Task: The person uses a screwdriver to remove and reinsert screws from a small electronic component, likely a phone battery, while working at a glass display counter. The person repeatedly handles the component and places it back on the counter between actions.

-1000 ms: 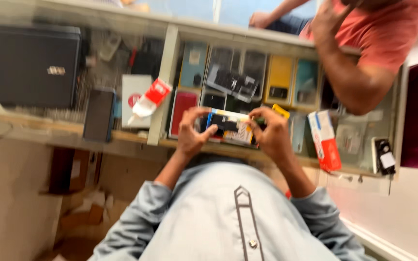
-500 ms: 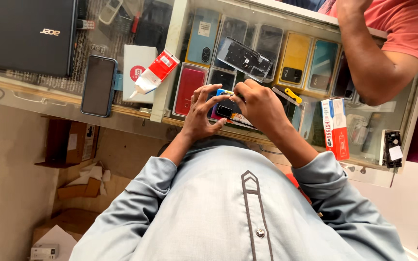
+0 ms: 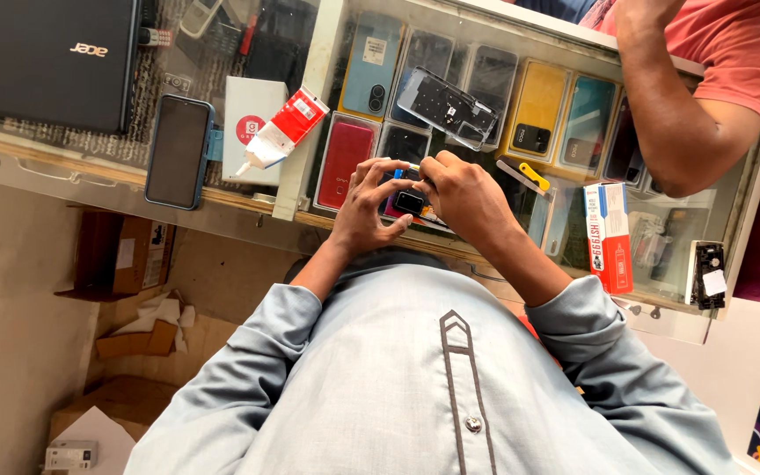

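Your left hand (image 3: pixel 369 204) pinches a small black part (image 3: pixel 409 201) | your right hand (image 3: pixel 464 195) grips it too | over the glass counter (image 3: pixel 327 105)

- One closed black laptop (image 3: pixel 46 62)
- One phone in a blue case (image 3: pixel 179 151), face up
- One red-and-white glue tube (image 3: pixel 281 134)
- One white box (image 3: pixel 252 123)
- One red-and-white carton (image 3: pixel 607 236)
- Two hands: left hand (image 3: pixel 369 204), right hand (image 3: pixel 464 195)
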